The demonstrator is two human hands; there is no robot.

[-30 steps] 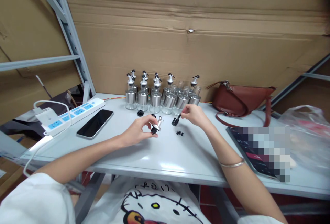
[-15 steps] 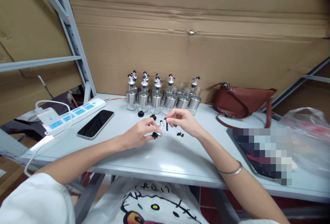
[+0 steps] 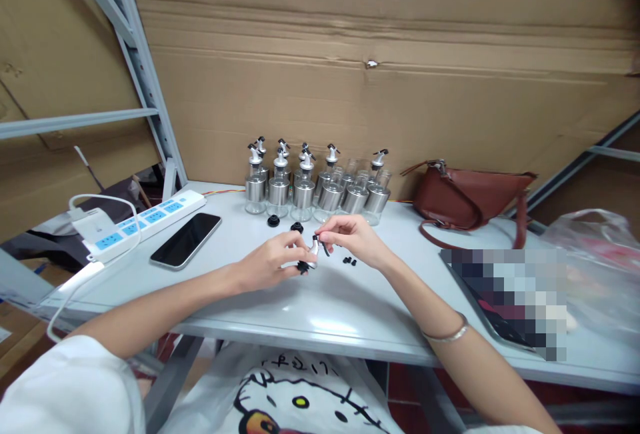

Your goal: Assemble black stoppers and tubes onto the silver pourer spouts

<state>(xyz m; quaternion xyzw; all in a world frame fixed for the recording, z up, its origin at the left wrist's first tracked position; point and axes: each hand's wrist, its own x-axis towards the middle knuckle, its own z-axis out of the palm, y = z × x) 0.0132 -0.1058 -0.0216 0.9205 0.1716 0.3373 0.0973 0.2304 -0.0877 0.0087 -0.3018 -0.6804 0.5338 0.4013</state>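
Observation:
My left hand (image 3: 273, 259) is closed on a silver pour spout (image 3: 315, 247) with a black ribbed stopper (image 3: 303, 267) at its lower end. The spout is tilted, its tip pointing up. My right hand (image 3: 352, 239) pinches a small black lever cap (image 3: 325, 248) right beside the spout tip; whether the two touch I cannot tell. Behind the hands, a black stopper piece (image 3: 297, 227) and another black stopper piece (image 3: 273, 221) lie on the table. Several small black caps (image 3: 349, 261) lie below my right hand.
Several glass bottles with steel bands (image 3: 303, 191) stand at the back, some topped with spouts, others open-necked. A phone (image 3: 186, 241) and a power strip (image 3: 150, 221) lie left. To the right are a brown handbag (image 3: 470, 197), a blurred-out flat object (image 3: 500, 301) and a plastic bag (image 3: 595, 274).
My right hand has moved slightly left, bringing the black lever cap up to the spout tip. The spout in my left hand has shifted a little and stands more upright.

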